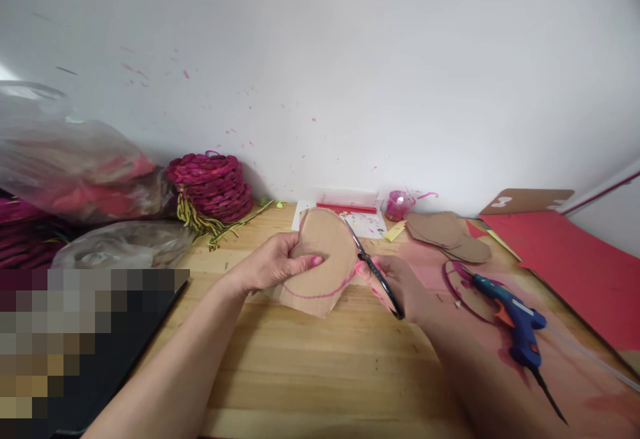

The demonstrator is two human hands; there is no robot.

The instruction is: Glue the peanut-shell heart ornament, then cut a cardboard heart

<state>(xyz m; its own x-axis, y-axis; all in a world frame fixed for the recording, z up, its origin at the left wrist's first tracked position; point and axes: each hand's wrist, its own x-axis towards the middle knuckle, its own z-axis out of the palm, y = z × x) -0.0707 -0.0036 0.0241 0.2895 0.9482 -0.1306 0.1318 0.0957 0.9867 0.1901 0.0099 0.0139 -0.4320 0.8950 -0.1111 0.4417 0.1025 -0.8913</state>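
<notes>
A: where's the cardboard at?
B: 3 o'clock off the left hand, clamped under its thumb. 10 o'clock from the right hand, which is wrapped round scissors, blades at the cardboard's edge.

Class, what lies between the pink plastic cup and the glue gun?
In the head view, overlapping cardboard cutouts lie between the pink plastic cup and the glue gun; nearer the gun is a purple-edged disc, partly covered by it.

No lettering can be read; the small markings on the flat white paper sheet are blurred.
</notes>
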